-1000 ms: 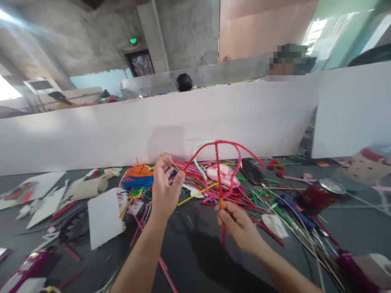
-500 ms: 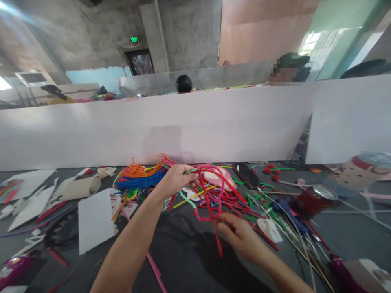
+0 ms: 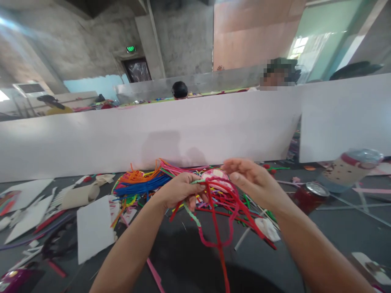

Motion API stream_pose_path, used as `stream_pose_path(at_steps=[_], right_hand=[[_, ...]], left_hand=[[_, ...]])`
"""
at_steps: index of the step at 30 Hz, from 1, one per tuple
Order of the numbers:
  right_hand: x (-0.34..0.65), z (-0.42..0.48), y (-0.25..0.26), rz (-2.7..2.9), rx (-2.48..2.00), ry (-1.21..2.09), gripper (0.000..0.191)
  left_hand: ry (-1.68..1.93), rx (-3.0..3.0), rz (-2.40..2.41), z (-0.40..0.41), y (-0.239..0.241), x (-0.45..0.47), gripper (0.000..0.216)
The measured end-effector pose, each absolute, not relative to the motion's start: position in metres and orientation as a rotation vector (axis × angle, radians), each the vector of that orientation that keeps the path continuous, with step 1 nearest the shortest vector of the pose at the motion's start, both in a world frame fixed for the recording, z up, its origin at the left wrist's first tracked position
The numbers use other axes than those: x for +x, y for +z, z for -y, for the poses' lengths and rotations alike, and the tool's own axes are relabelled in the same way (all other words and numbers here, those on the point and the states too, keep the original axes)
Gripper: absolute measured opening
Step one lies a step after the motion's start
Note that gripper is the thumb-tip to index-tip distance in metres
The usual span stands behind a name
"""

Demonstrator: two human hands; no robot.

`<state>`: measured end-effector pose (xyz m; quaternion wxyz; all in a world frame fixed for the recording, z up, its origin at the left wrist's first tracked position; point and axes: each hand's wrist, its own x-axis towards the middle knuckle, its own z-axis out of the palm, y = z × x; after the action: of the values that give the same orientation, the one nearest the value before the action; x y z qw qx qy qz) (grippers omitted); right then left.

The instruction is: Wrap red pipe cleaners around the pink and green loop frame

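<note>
Presently, the left hand (image 3: 183, 191) pinches a fuzzy-wire frame (image 3: 215, 217), w/ thumb and fingers closed on its upper left part, where mint and red wires come together. Taking the blue bundle (image 3: 142, 188) as landmark, this frame is to the right of it and closer to the person, over the dark table (image 3: 180, 260). One long red wire runs down across the frame & passes below the pink curve at its bottom.

The right hand (image 3: 253, 177), farther right of the blue bundle, is at the upper right side of the frame, w/ its fingers loosely bent and the thumb apart from them; if it touches the red wire, one cannot tell. Btwn both hands, partly covered by the frame, is a pink-and-white oval pc. (image 3: 214, 174), also right of the blue bundle.

Touching the blue bundle, just behind & a bit left, are orange wires (image 3: 132, 177). Left of it lie a cardboard tube (image 3: 77, 197) and, nearer to the person, a white card (image 3: 94, 228). Well to its right are a crumpled tissue (image 3: 267, 229), a red can (image 3: 310, 199) and a spotted container (image 3: 351, 169). Behind it stands a long white panel (image 3: 76, 138).
</note>
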<state>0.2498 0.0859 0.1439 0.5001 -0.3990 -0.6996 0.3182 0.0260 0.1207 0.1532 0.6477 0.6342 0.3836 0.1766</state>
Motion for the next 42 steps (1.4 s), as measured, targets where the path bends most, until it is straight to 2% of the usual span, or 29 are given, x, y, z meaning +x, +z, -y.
stream_pose_path(at_steps=[4, 9, 17, 23, 26, 28, 30, 33, 37, 42], right_hand=[[0.234, -0.08, 0.143, 1.921, -1.105, 0.631, 0.022], [0.232, -0.085, 0.122, 1.915, -1.143, 0.565, 0.016], [0.229, -0.087, 0.11, 1.907, -1.098, 0.65, 0.019], [0.225, -0.086, 0.109, 1.906, -1.073, 0.701, 0.018], [0.229, -0.085, 0.104, 1.846, -1.087, 0.801, 0.016], [0.232, -0.085, 0.098, 1.758, -1.1, 0.906, 0.014], [0.233, -0.087, 0.092, 1.66, -1.105, 1.007, 0.014], [0.228, -0.091, 0.086, 1.588, -1.057, 1.096, 0.015], [0.218, -0.096, 0.083, 1.62, -1.017, 1.046, 0.013], [0.217, -0.1, 0.072, 1.657, -1.059, 0.951, 0.014]], left_hand=[[0.369, 1.512, -0.914, -0.115, 0.15, 0.036, 0.033], [0.467, 1.58, -0.974, -0.112, 0.143, 0.039, 0.034], [0.586, 1.964, -1.083, -0.11, 0.139, 0.039, 0.022], [0.571, 1.952, -1.14, -0.108, 0.14, 0.04, 0.019], [0.547, 1.763, -0.984, -0.114, 0.134, 0.029, 0.027], [0.626, 1.516, -0.874, -0.119, 0.122, 0.019, 0.036], [0.865, 1.262, -0.87, -0.123, 0.103, 0.014, 0.037], [0.965, 1.266, -0.921, -0.123, 0.067, 0.017, 0.037], [0.99, 1.317, -0.755, -0.116, 0.03, 0.033, 0.048], [1.204, 1.317, -0.817, -0.114, 0.012, 0.047, 0.037]])
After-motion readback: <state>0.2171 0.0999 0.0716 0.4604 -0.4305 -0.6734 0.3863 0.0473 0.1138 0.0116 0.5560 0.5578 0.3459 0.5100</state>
